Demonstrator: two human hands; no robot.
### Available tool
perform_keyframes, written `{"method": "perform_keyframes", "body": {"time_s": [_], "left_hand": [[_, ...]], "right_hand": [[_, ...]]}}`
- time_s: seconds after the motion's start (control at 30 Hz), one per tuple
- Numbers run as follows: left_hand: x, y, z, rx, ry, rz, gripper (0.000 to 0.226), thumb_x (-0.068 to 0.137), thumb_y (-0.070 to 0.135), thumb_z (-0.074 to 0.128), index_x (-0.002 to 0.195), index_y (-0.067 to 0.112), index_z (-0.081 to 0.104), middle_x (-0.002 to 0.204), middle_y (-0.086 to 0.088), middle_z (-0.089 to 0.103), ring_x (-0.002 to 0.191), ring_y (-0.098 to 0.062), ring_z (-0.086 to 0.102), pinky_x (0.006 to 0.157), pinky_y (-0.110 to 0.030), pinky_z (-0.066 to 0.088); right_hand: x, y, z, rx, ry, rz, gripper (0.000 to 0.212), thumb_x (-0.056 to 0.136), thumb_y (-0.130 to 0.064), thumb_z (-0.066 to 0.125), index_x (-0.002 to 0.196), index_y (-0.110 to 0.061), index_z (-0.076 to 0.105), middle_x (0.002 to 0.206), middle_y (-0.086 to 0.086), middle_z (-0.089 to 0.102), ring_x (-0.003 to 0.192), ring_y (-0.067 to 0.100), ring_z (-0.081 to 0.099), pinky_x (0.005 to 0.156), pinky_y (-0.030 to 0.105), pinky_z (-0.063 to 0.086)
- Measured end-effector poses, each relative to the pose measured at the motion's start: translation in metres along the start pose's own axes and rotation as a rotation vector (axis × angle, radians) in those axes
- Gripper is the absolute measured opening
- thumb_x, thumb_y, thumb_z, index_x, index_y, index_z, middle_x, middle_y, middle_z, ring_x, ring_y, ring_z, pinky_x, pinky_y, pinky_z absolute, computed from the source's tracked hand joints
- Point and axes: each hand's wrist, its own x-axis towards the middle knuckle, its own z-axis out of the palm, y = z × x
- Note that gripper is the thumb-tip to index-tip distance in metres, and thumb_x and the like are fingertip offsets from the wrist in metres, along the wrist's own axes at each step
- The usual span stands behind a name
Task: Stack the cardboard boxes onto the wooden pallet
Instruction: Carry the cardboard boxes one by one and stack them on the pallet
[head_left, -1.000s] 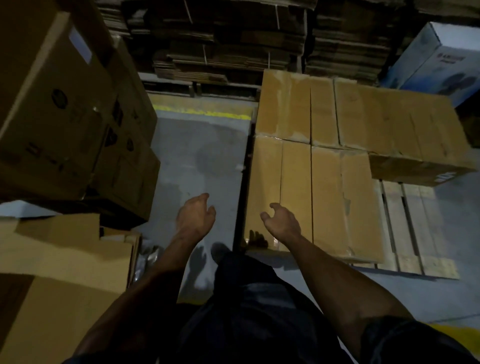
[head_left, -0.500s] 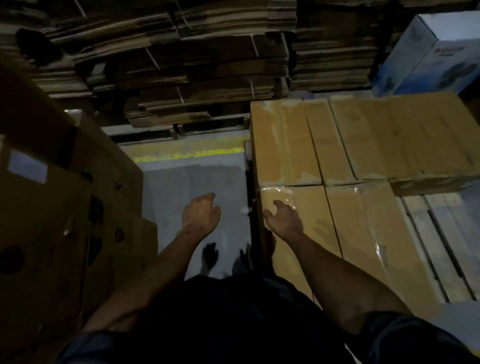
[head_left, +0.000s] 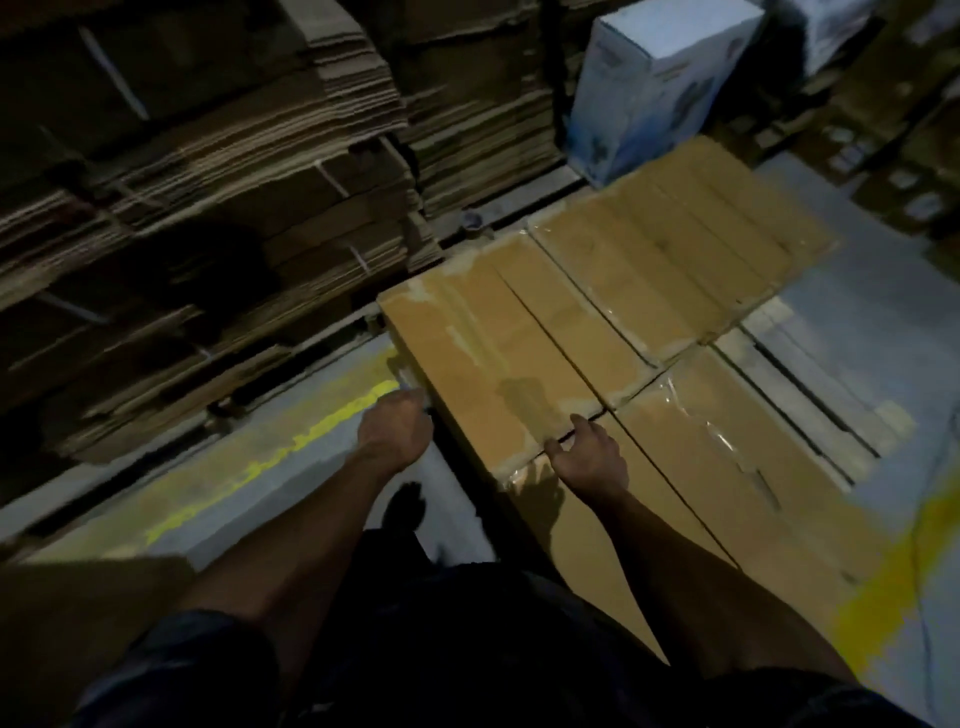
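Head view, dim warehouse light. My left hand (head_left: 397, 428) sits at centre frame, beside the left edge of the taped cardboard box (head_left: 498, 364) at centre, with its fingers curled at the box's side face. I cannot tell whether it actually grips the edge or only touches it. My right hand (head_left: 589, 460) rests on top where that box meets the nearer box (head_left: 727, 499) at centre right, fingers spread and fairly straight, fingertips at the seam, holding nothing.

Both boxes lie flat and butted together. A further box (head_left: 675, 249) touches them toward the upper right. All three sit on the wooden pallet (head_left: 810, 395), whose bare slats show at right of frame.

Grey floor (head_left: 270, 499) with a yellow line (head_left: 291, 447) runs left of the boxes. Stacks of flattened cardboard (head_left: 208, 208) fill the upper left. A white-and-blue carton (head_left: 649, 88) stands at top, right of centre. Another brown box (head_left: 78, 623) is at lower left, in shadow.
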Motion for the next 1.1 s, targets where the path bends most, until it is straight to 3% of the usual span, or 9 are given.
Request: {"method": "perform_keyframes", "body": {"time_s": [0.13,0.37,0.57,0.83,1.1], "left_hand": [[0.059,-0.002,-0.040,0.124,-0.074,0.140,0.048,0.100,0.028,0.047,0.144,0.007,0.043,0.143,-0.016,0.049,0.127,-0.034,0.050,0.099,-0.038,0.044],[0.132,0.011,-0.069,0.258,-0.200,0.309,0.056,0.097,0.036,0.047,0.147,0.013,0.040,0.152,-0.012,0.041,0.134,-0.034,0.043,0.104,-0.047,0.043],[0.174,0.035,-0.070,0.304,-0.146,0.382,0.052,0.098,0.030,0.049,0.145,0.009,0.043,0.148,-0.012,0.045,0.133,-0.031,0.044,0.103,-0.039,0.040],[0.278,0.047,-0.065,0.187,-0.252,0.257,0.061,0.100,0.037,0.050,0.152,0.010,0.031,0.157,-0.012,0.030,0.141,-0.034,0.033,0.111,-0.043,0.035],[0.455,0.057,0.012,-0.008,-0.227,0.065,0.071,0.094,0.046,0.053,0.151,0.009,0.030,0.156,-0.014,0.033,0.139,-0.035,0.035,0.112,-0.046,0.035]], "right_hand": [[0.005,-0.028,-0.005,0.022,0.040,0.145,0.071,0.096,-0.054,0.051,0.153,-0.016,0.034,0.154,0.013,0.039,0.138,0.035,0.038,0.108,0.047,0.038],[0.007,-0.042,-0.009,0.033,0.105,0.287,0.068,0.096,-0.057,0.047,0.151,-0.019,0.035,0.153,0.010,0.041,0.138,0.032,0.039,0.109,0.046,0.039],[0.030,-0.033,-0.003,0.101,0.121,0.346,0.069,0.095,-0.059,0.046,0.150,-0.018,0.035,0.152,0.012,0.042,0.137,0.034,0.039,0.108,0.048,0.039],[0.080,-0.043,0.006,0.477,0.192,0.612,0.074,0.094,-0.055,0.055,0.152,-0.015,0.035,0.153,0.015,0.042,0.138,0.037,0.041,0.109,0.049,0.040],[0.207,-0.011,0.072,0.908,0.347,0.921,0.080,0.094,-0.044,0.064,0.155,-0.009,0.026,0.157,0.016,0.033,0.140,0.037,0.037,0.111,0.047,0.038]]}}
